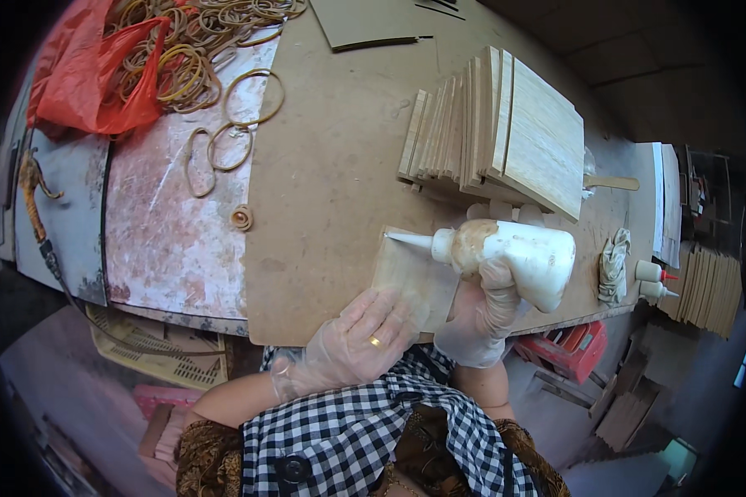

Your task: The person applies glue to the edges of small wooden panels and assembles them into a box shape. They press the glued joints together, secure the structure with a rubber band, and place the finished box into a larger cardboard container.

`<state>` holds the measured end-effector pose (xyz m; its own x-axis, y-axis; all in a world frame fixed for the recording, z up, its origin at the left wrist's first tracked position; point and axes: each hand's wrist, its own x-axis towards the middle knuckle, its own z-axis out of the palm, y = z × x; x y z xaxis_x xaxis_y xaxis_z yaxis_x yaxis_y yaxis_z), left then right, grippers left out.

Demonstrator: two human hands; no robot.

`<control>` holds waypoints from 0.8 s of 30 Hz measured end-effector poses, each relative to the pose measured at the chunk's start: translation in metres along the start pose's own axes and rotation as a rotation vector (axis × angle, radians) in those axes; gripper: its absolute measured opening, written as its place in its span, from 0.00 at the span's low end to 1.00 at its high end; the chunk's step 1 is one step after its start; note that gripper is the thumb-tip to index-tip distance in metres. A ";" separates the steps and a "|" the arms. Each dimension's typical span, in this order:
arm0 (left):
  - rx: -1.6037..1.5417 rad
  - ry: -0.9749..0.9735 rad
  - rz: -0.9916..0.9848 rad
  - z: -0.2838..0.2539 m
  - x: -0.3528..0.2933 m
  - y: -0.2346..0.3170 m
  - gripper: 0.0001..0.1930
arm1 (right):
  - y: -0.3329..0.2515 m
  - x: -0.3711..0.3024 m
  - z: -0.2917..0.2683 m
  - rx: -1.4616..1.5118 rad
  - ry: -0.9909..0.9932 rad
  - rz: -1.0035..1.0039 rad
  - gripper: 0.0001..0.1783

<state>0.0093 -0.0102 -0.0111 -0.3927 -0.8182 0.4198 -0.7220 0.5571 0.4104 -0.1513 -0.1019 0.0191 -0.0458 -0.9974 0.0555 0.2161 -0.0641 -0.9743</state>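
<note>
My right hand (482,315), in a thin clear glove, is wrapped round a white squeeze glue bottle (532,255) with brown stains near its neck. The bottle is tipped on its side, its long nozzle pointing left. The nozzle's tip is at the far left corner of a small, thin wooden board (399,273); whether it touches cannot be made out. My left hand (363,335), gloved too and wearing a ring, grips the board's near left part with bent fingers. Its thumb is hidden.
Behind the bottle stands a stack of wooden boards (543,132). Rubber bands (253,91) and a red plastic bag (91,74) lie at the far left. A crumpled cloth (613,265) is by the right edge, and a wooden stick (612,181) lies beside the stack.
</note>
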 end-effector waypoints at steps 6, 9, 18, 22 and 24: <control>0.011 0.009 -0.032 0.001 0.001 0.004 0.18 | -0.020 0.011 0.036 -0.030 -0.084 -0.140 0.15; 0.009 0.036 -0.070 0.001 0.004 0.006 0.18 | -0.021 0.012 0.023 0.029 -0.099 -0.082 0.22; -0.035 0.057 -0.122 -0.004 0.013 0.011 0.18 | -0.028 0.013 -0.030 0.065 0.069 -0.017 0.40; -0.020 0.052 -0.127 -0.006 0.017 0.014 0.17 | -0.025 0.019 -0.042 0.032 0.078 -0.141 0.30; -0.026 0.054 -0.139 -0.006 0.018 0.016 0.17 | -0.022 0.019 -0.050 0.048 0.080 -0.152 0.30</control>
<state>-0.0054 -0.0152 0.0080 -0.2581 -0.8792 0.4005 -0.7518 0.4431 0.4883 -0.2060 -0.1181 0.0307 -0.1584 -0.9704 0.1823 0.2469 -0.2177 -0.9443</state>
